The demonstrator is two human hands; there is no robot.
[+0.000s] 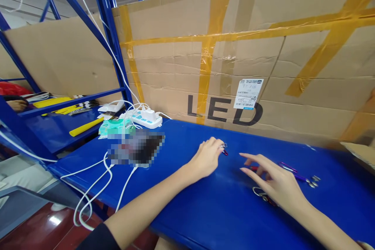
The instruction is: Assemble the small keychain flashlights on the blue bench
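My left hand (208, 157) rests on the blue table (205, 203), its fingertips pinched on a small red clip with a metal ring (224, 150). My right hand (274, 179) hovers low over the table to the right, fingers spread and holding nothing. Just under and beside it lie a red clip with a ring (262, 194) and a purple carabiner with metal rings (299, 174).
A large taped cardboard sheet marked LED (234, 66) stands along the table's back edge. At the left are a white power strip (146, 118), white cables (96, 187), a blurred-out item (134, 147) and blue shelving (58, 105) with yellow things on it.
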